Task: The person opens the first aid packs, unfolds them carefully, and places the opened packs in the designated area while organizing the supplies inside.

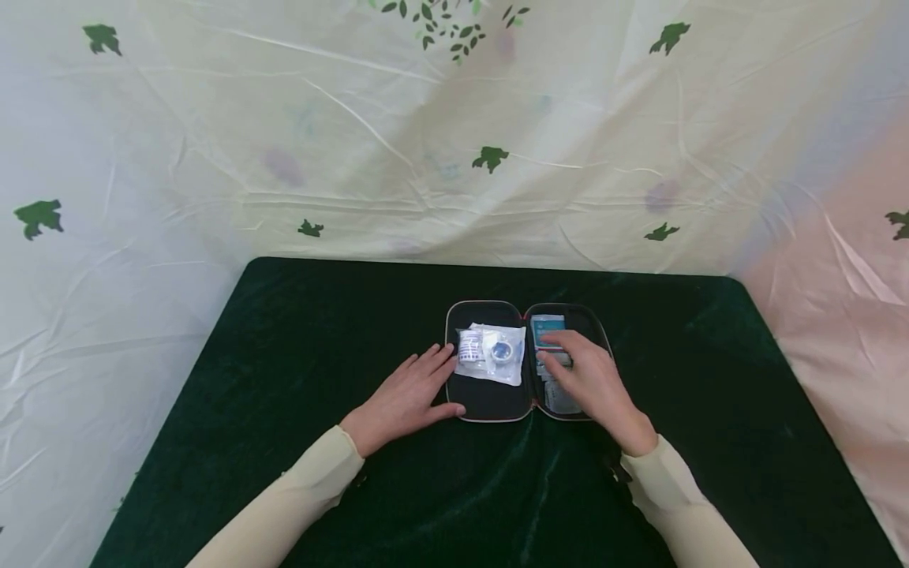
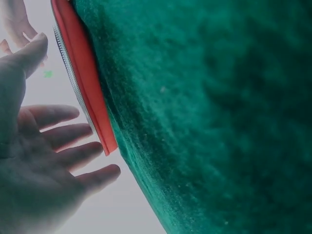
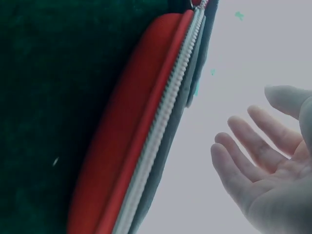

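An unzipped case [image 1: 490, 402] lies flat on the table, black inside; the wrist views show its red outer shell [image 3: 126, 126] and zipper. Its left half holds a clear packet with a white roll [image 1: 501, 351] and a printed white wrapped roll [image 1: 469, 345]. In the right half lie a blue-and-white packet [image 1: 548, 324] and clear packets [image 1: 561, 398]. At the case's left edge, my left hand [image 1: 405, 394] spreads its straight fingers, fingertips right at the rim. My right hand [image 1: 596, 380] is over the right half, fingers loosely bent with nothing between them, partly hiding the packets.
Dark green velvet cloth [image 1: 319, 331] covers the table around the case. Behind and to both sides hangs a pale curtain [image 1: 383, 150] with green leaf and bird-like prints. Cream sleeves [image 1: 284, 497] cover both forearms.
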Motion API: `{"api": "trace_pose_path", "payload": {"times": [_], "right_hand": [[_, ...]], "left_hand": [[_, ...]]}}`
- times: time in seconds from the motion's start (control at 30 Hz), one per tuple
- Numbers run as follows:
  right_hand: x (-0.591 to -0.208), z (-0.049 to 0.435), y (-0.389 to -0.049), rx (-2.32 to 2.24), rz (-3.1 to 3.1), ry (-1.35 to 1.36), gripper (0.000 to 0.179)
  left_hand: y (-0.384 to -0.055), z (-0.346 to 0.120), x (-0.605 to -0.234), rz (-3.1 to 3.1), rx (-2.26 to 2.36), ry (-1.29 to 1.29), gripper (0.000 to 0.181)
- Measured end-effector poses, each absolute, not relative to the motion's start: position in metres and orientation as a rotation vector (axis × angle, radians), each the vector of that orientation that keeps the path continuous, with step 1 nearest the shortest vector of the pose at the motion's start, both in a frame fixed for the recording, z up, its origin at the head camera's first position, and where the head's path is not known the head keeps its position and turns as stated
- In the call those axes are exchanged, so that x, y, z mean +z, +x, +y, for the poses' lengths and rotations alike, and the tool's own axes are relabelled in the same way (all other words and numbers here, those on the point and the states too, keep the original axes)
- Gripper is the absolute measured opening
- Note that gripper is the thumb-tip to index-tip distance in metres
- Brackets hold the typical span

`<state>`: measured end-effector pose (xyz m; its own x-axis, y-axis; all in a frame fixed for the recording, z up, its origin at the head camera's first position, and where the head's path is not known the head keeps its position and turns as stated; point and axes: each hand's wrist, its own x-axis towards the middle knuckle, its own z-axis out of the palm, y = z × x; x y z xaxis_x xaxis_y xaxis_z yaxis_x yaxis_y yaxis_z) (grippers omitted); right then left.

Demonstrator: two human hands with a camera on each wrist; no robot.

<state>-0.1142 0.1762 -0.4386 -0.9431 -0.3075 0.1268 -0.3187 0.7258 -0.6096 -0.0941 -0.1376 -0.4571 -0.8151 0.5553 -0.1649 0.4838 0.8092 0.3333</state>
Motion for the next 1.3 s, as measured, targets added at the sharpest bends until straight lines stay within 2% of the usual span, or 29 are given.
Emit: {"api": "trace_pose_path", "payload": {"times": [0.7,1.07,1.3], "right_hand": [[-0.447,0.138,-0.133,0.830,-3.059,0.816,0.048],[-0.451,0.136,-0.133,0.707,-3.012,0.867,0.036],[-0.447,0.141,-0.126,0.849,-2.973,0.801,0.028]], "left_hand": [[-0.111,-0.134,-0.451,2.849,0.476,0.751,0.076],[-0.121,-0.130,-0.453,2.851,0.567,0.753,0.079],[-0.131,-0.123,-0.455,2.833,0.607,0.771,0.079]]}}
